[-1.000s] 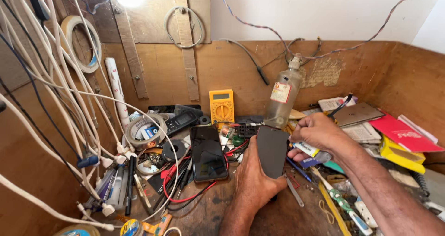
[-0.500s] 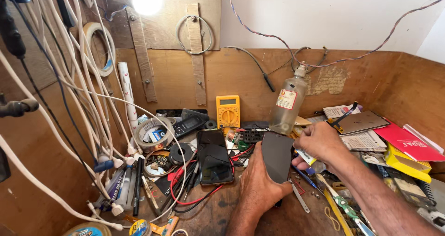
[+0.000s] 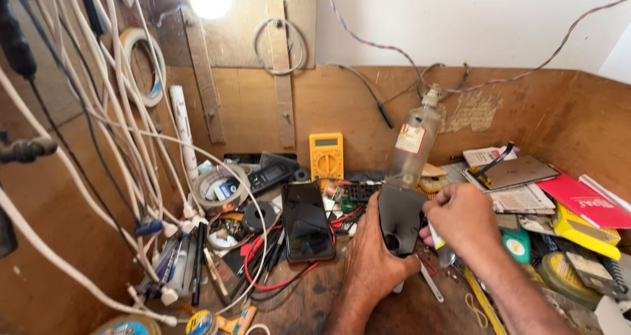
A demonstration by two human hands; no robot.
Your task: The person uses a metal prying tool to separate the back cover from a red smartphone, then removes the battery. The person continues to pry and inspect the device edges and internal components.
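The right hand (image 3: 463, 223) has closed in against the dark phone back cover (image 3: 399, 218), which the left hand (image 3: 371, 259) has lowered slightly.

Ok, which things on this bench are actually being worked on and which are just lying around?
In hand:
left hand gripping the dark grey plastic back cover
right hand at the cover's edge

Lying about:
black smartphone
yellow multimeter
clear glass bottle
red booklet
roll of white tape
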